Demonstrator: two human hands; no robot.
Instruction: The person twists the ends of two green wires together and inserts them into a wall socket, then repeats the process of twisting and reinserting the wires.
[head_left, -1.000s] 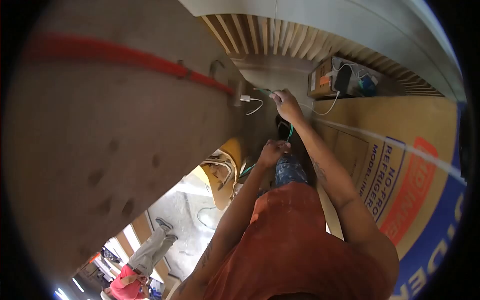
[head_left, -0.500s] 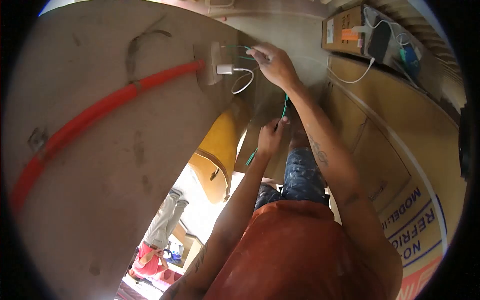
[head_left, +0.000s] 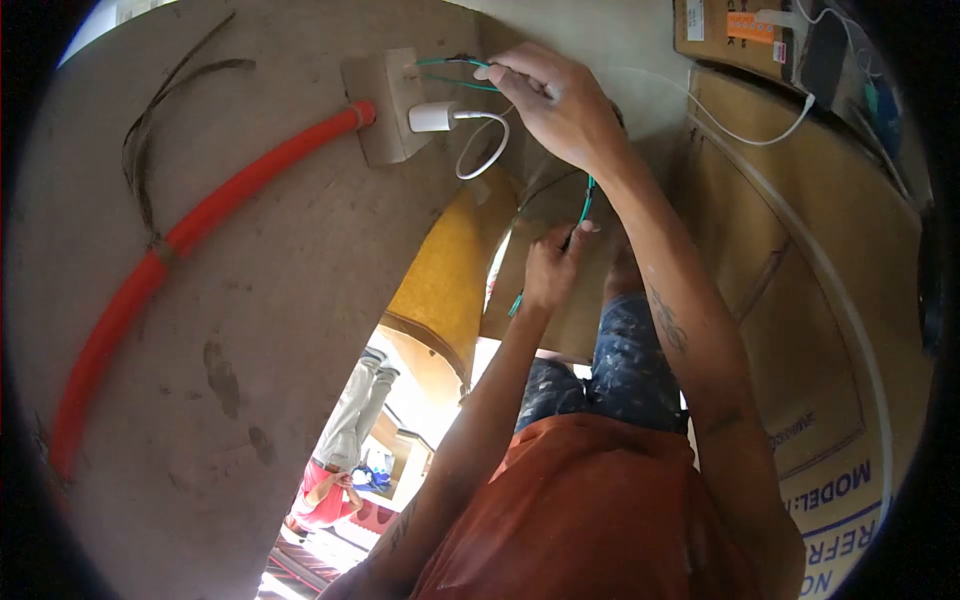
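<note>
My right hand [head_left: 555,105] is raised at the outlet box on the wall. Its thumb and fingers pinch a green wire [head_left: 445,61] that runs out to the box [head_left: 388,105]. Lower down, my left hand [head_left: 556,262] is closed around the same green wire, whose loose end [head_left: 516,303] hangs below the fist. Between the two hands a short length of wire [head_left: 587,200] shows. Just below the upper wire, a white charger plug [head_left: 432,117] sits in the outlet box, with a white cable [head_left: 492,165] curling from it.
A red conduit [head_left: 215,215] curves along the wall into the box. On the right stands a large refrigerator carton [head_left: 770,230], with a smaller box [head_left: 735,35] on top. A yellow sheet [head_left: 440,275] hangs behind. Another person [head_left: 335,470] stands farther back.
The view has shifted, and the outlet box and conduit now appear further left. Both hands keep their hold on the green wire.
</note>
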